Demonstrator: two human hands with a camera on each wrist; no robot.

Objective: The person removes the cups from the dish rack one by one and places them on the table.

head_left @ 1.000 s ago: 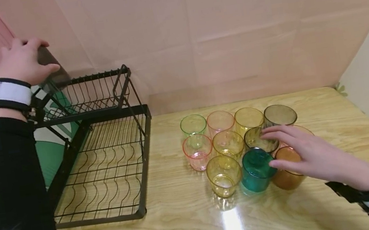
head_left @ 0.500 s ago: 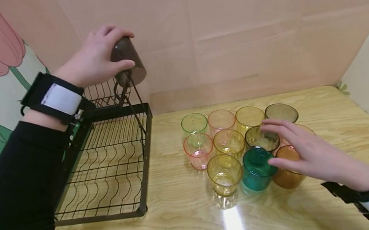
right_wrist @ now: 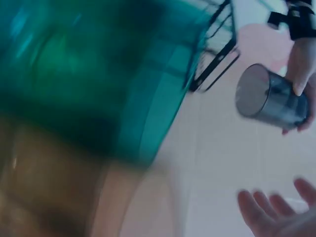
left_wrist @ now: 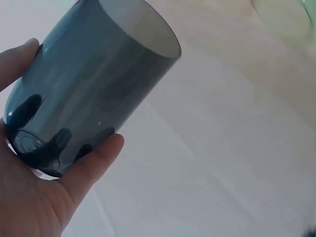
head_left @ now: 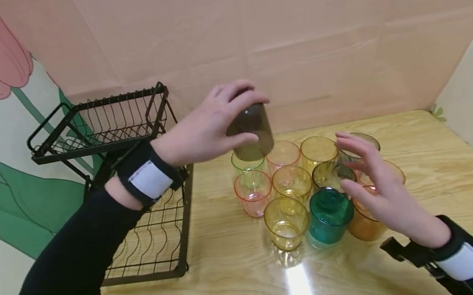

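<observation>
My left hand (head_left: pixel 204 127) grips a smoky grey glass (head_left: pixel 257 132) by its base end, thumb along one side and fingers on the other. Its mouth faces down and overlaps the green-rimmed glass (head_left: pixel 244 169) at the back left of the group. In the left wrist view, the grey glass (left_wrist: pixel 94 84) slants with its mouth away from the palm. Over the right side of the group hovers my right hand (head_left: pixel 386 197), fingers apart and holding nothing. Closest to it are a teal glass (head_left: pixel 330 220), an orange glass (head_left: pixel 363 228) and a dark grey-rimmed glass (head_left: pixel 329 177).
A black two-tier dish rack (head_left: pixel 181 236) stands on the wooden table (head_left: pixel 239 293) at the left. Several pink and yellow glasses, including a front yellow one (head_left: pixel 286 228), stand close together mid-table. A pinkish wall covering (head_left: pixel 317 45) rises behind them.
My left hand has carried the smoky grey glass from the rack's upper tier rightward and down toward the group of glasses. The right hand has lifted and turned slightly, its fingers more upright.
</observation>
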